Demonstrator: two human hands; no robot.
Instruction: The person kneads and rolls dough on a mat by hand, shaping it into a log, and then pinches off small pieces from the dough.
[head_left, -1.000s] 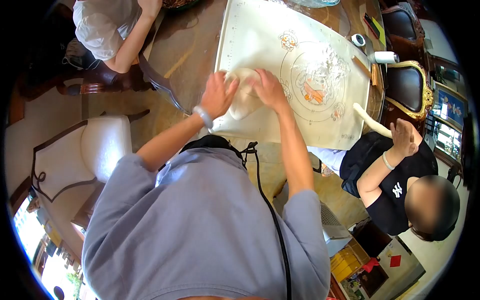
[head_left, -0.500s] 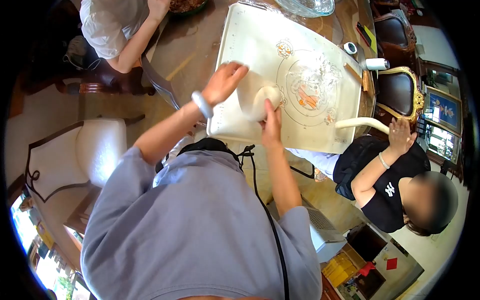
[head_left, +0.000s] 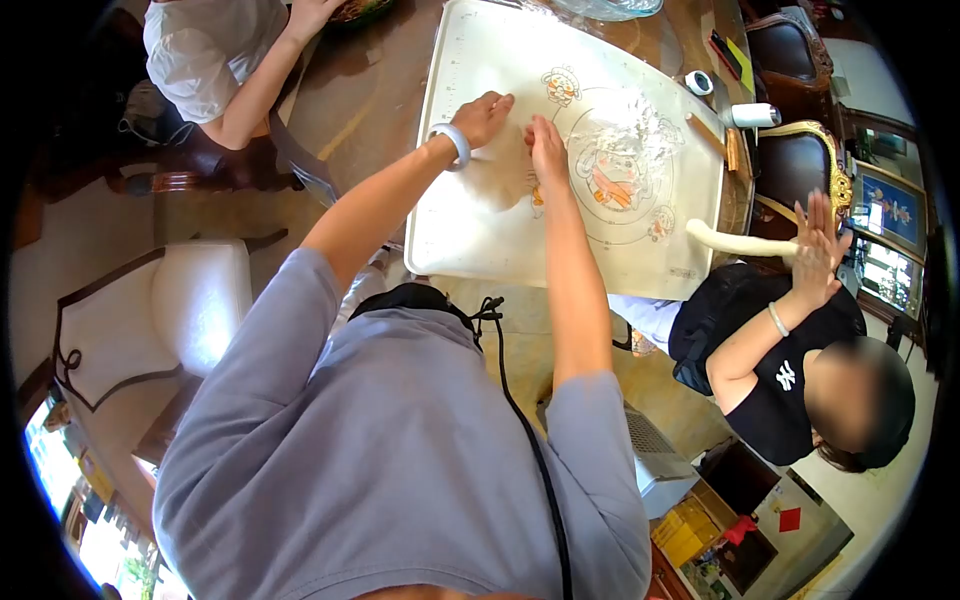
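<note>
My left hand [head_left: 483,119], with a pale bangle at its wrist, is over the white mat [head_left: 450,225]. Its loosely bent fingers point towards my right hand [head_left: 546,152], a short gap away. That hand has its fingers partly curled, with no object visible in them. I cannot make out the pale dough piece against the bright mat. Printed figures and rings mark the mat, and white flour [head_left: 640,130] is scattered to the right of my hands.
At the right, a co-worker's raised hands [head_left: 818,250] have a long dough rope [head_left: 740,242] that reaches over the mat's edge. Another person's arm [head_left: 262,90] is at upper left. A glass bowl [head_left: 610,8], a white cylinder [head_left: 755,115] and a wooden stick [head_left: 706,135] are beyond the mat.
Both my hands have moved forward over the mat. My right hand has let go of the round dough piece. The co-worker's hands and the dough rope have shifted slightly.
</note>
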